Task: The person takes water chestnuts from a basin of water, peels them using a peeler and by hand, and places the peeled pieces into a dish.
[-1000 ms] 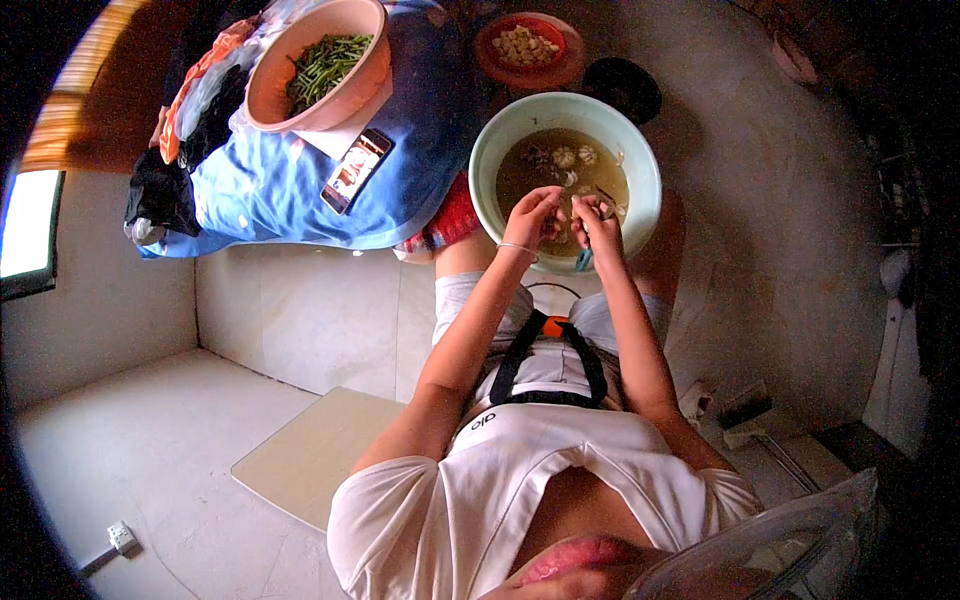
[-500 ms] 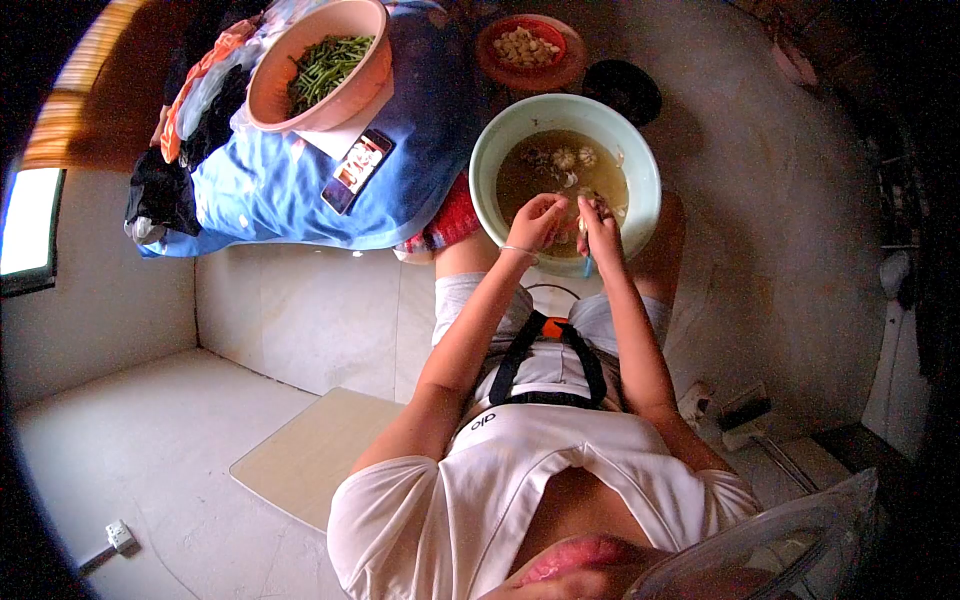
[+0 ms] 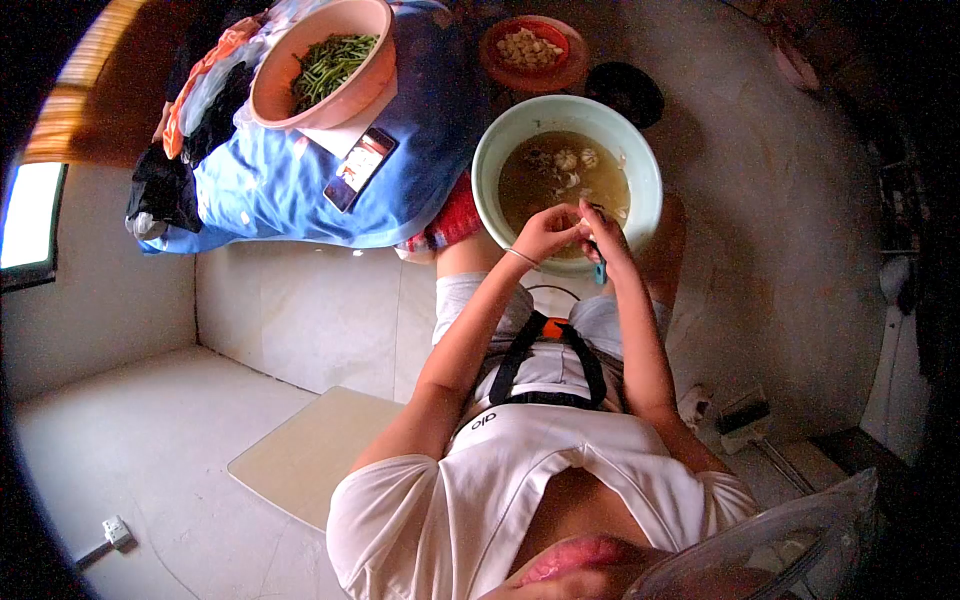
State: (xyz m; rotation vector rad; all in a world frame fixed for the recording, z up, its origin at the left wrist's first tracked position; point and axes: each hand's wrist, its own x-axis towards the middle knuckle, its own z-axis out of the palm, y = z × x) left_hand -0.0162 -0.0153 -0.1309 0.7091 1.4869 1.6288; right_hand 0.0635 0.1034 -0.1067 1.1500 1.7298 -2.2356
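Note:
Both of my hands meet over the near rim of a pale green basin point(image 3: 482, 190) of cloudy, brownish water. My right hand point(image 3: 608, 240) is closed around a small knife with a blue handle point(image 3: 600, 270), whose end sticks out below the palm; its blade is mostly hidden. The fingers of my left hand point(image 3: 548, 232) are pinched against the right fingertips, on what looks like a garlic clove, largely covered by the fingers. Garlic bulbs point(image 3: 567, 160) and loose bits of skin float farther out in the basin.
Beyond the basin stand a red bowl of peeled garlic cloves point(image 3: 530, 48) and a black round container point(image 3: 624, 93). On the blue cloth point(image 3: 270, 205) at left are a pink basin point(image 3: 270, 85) of cut green beans point(image 3: 335, 70) and a phone point(image 3: 360, 170).
My left hand has moved right and closed in on my right hand, so the fingertips now touch. The blue handle has turned and shows more below the right hand.

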